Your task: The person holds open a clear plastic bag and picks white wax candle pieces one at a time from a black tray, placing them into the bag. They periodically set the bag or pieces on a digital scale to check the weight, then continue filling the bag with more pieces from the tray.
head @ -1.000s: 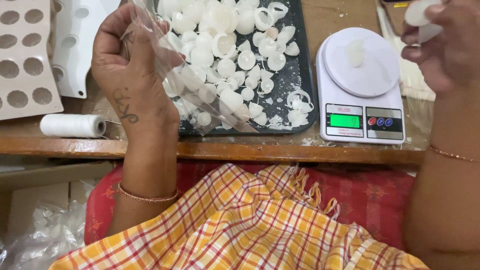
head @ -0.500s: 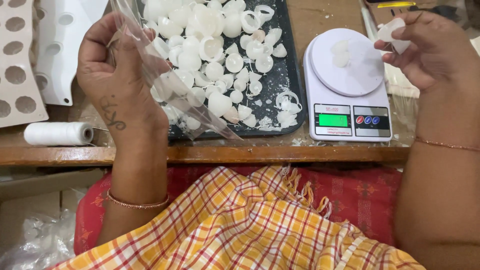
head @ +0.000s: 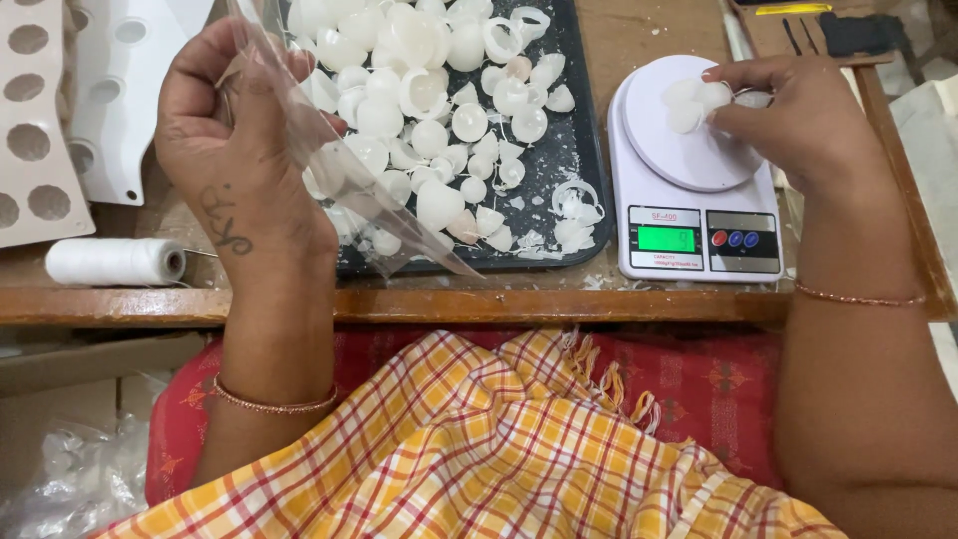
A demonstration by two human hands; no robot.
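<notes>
My left hand [head: 235,140] is raised over the left side of a black tray [head: 589,200] and grips a clear plastic bag [head: 329,165] that hangs down across it. The tray holds several white dome-shaped pieces [head: 439,110] and broken white rings. My right hand [head: 798,115] rests on the round platform of a white digital kitchen scale [head: 689,180], its fingers pinching small white pieces [head: 694,100] that lie on the platform. The scale's green display is lit.
A spool of white thread [head: 115,262] lies at the table's left front. White sheets with round holes [head: 35,120] sit at the far left. The wooden table edge [head: 479,304] runs across; a checked cloth [head: 479,449] covers my lap. Dark tools [head: 848,30] lie at the back right.
My right hand has come down from the upper right onto the scale platform with the white pieces. The left hand keeps holding the bag, shifted slightly.
</notes>
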